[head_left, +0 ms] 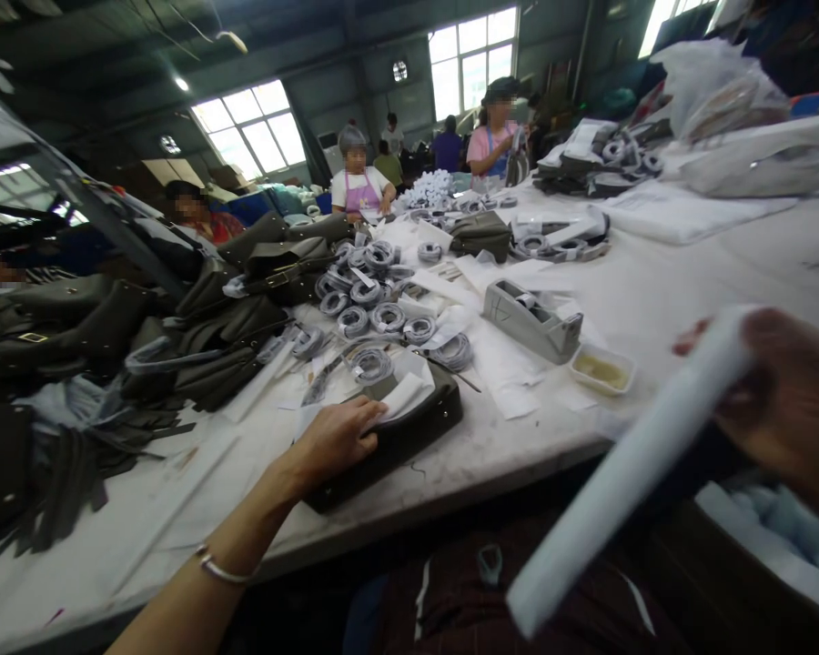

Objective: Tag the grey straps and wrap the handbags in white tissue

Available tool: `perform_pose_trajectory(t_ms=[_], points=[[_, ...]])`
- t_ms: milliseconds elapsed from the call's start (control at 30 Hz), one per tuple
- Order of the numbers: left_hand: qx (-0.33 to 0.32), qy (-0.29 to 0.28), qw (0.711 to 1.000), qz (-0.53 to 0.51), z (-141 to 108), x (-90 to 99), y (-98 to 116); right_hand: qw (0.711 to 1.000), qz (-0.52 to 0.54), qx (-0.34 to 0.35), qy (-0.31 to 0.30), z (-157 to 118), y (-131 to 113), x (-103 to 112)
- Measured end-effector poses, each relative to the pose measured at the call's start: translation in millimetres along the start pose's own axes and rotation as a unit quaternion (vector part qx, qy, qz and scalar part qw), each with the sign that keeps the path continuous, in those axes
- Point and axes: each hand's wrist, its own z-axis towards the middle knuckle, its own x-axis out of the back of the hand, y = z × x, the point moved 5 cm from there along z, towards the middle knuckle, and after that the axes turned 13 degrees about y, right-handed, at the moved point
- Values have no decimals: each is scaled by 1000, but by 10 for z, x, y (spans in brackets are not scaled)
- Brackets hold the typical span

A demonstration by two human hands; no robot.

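At the near edge of the table, my left hand [338,441] has its fingers curled on the upper edge of a dark olive bag [419,423], beside white paper [409,389] at the bag's opening. A coil of wrapped grey strap [370,365] lies just behind it. My right hand [782,391], blurred by motion, is closed around a long white roll [628,478] that slants down in front of the table. What the roll is made of is too blurred to tell.
A grey tape dispenser [532,320] and a small plastic tub of yellowish stuff [601,370] stand right of the bag. Several strap coils [388,317] are heaped behind. Olive bags [61,318] pile up left. An open container of pale rolls [784,532] sits lower right. Co-workers [361,186] are across the table.
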Motion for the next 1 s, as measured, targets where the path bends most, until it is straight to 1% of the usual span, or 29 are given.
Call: perform_pose_trajectory(t_ms=[33, 67, 100, 133, 167, 200, 267, 300, 367, 433, 500, 567, 633, 700, 733, 767, 800, 833, 867, 900, 933, 967, 1000], points=[[-1, -1, 1000, -10, 10, 6, -17, 991, 108, -76, 0, -118, -161, -328], [-2, -2, 1000, -18, 17, 10, -30, 971, 185, -140, -60, -294, -293, -719], [-3, -2, 1000, -21, 22, 16, -37, 962, 203, -155, -100, -481, -399, -1066], [-6, -3, 1000, -22, 27, 26, -37, 953, 212, -168, -134, -672, -444, -1375], [-9, -7, 1000, -18, 30, 42, -29, 933, 236, -204, -177, -866, -426, -1657], [-12, -12, 1000, -10, 32, 65, -12, 912, 262, -241, -204, -1032, -367, -1883], [-17, -24, 999, 19, 29, 117, 53, 894, 285, -275, -209, -1235, -198, -2167], [-17, -28, 999, 38, 20, 136, 102, 892, 288, -282, -207, -1280, -118, -2250], [-12, -22, 997, 80, -15, 131, 227, 895, 283, -280, -203, -1292, -9, -2336], [2, 7, 992, 125, -79, 41, 357, 899, 273, -274, -206, -1251, 32, -2363], [29, 59, 983, 171, -169, -119, 449, 906, 256, -264, -209, -1200, 37, -2359], [52, 126, 971, 199, -274, -303, 496, 917, 233, -248, -209, -1158, 41, -2345], [61, 191, 957, 208, -369, -460, 508, 930, 201, -223, -213, -1117, 54, -2324], [64, 231, 948, 210, -434, -567, 493, 942, 160, -197, -221, -1063, 72, -2285], [66, 241, 945, 210, -453, -600, 482, 952, 135, -173, -215, -1018, 71, -2245], [68, 246, 944, 208, -465, -622, 472, 967, 104, -124, -196, -956, 42, -2185], [69, 250, 944, 204, -472, -633, 465, 983, 69, -46, -165, -889, -27, -2109], [70, 254, 944, 199, -477, -637, 461, 989, 35, 59, -128, -838, -140, -2027], [70, 258, 944, 196, -482, -636, 458, 979, 5, 179, -94, -826, -287, -1956], [71, 260, 943, 193, -487, -634, 459, 951, -18, 298, -77, -862, -440, -1914], [70, 260, 944, 192, -491, -634, 463, 912, -32, 401, -85, -936, -575, -1911], [70, 258, 944, 193, -496, -634, 469, 870, -40, 477, -119, -1028, -674, -1946], [68, 254, 945, 197, -501, -633, 482, 828, -49, 534, -163, -1127, -737, -2010]])
